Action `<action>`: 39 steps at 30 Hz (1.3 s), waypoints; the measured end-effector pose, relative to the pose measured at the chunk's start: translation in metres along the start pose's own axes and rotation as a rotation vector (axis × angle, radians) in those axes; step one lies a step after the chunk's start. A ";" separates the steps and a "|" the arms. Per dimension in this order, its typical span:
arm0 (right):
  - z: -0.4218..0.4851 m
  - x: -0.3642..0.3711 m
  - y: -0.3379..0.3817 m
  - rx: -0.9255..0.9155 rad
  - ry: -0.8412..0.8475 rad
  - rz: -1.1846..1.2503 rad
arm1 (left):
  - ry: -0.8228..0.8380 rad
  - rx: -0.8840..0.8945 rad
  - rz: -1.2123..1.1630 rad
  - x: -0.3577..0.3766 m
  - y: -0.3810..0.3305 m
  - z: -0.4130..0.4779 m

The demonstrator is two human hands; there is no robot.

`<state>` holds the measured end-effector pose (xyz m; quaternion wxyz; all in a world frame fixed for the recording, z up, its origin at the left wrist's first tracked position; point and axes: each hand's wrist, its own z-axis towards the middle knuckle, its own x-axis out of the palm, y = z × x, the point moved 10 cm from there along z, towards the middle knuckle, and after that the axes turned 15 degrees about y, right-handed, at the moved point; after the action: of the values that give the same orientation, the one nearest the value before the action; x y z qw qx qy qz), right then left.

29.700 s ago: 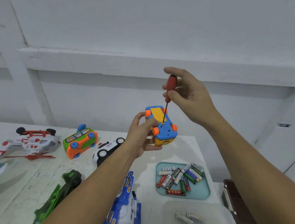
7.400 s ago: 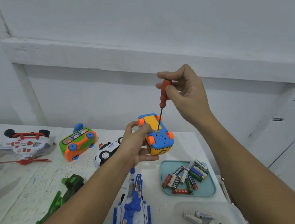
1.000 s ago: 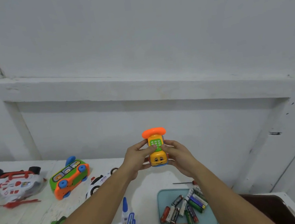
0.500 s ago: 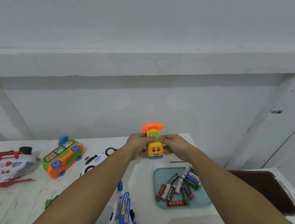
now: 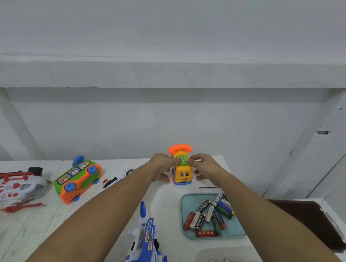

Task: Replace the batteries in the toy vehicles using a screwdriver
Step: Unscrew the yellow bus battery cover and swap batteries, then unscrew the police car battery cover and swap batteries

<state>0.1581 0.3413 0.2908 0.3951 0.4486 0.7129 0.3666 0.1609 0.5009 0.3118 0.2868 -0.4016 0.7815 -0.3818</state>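
I have the yellow toy car point(image 5: 182, 174) upright near the back of the table point(image 5: 48, 220), wheels down, though I cannot tell if it rests on the surface. My left hand point(image 5: 161, 166) and right hand point(image 5: 204, 166) curl round its flanks, thumbs meeting on the green keypad point(image 5: 181, 159). This reads as a function check, so I would press one key at a time, firmly, with the sides steadied. The screwdriver point(image 5: 208, 187) lies just behind the teal tray point(image 5: 239, 232) of batteries point(image 5: 207, 215), within reach if the cover needs reseating.

White car point(image 5: 113, 180) mostly behind forearm point(image 5: 111, 204); screwdriver point(image 5: 208, 187) partly behind wrist point(image 5: 221, 180)
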 end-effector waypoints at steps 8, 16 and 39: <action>-0.033 0.000 0.075 -0.259 -0.369 -0.412 | -0.305 0.247 0.275 -0.066 -0.030 -0.060; -0.010 0.121 0.087 -0.243 0.134 -0.362 | -0.337 0.013 0.665 -0.119 0.024 -0.106; -0.035 0.124 0.098 -0.260 0.377 -0.062 | -0.117 0.347 -0.024 -0.127 0.025 -0.130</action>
<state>0.1255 0.4830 0.3626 0.3205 0.2956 0.7341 0.5205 0.1180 0.6656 0.3800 0.3922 -0.3770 0.6808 -0.4904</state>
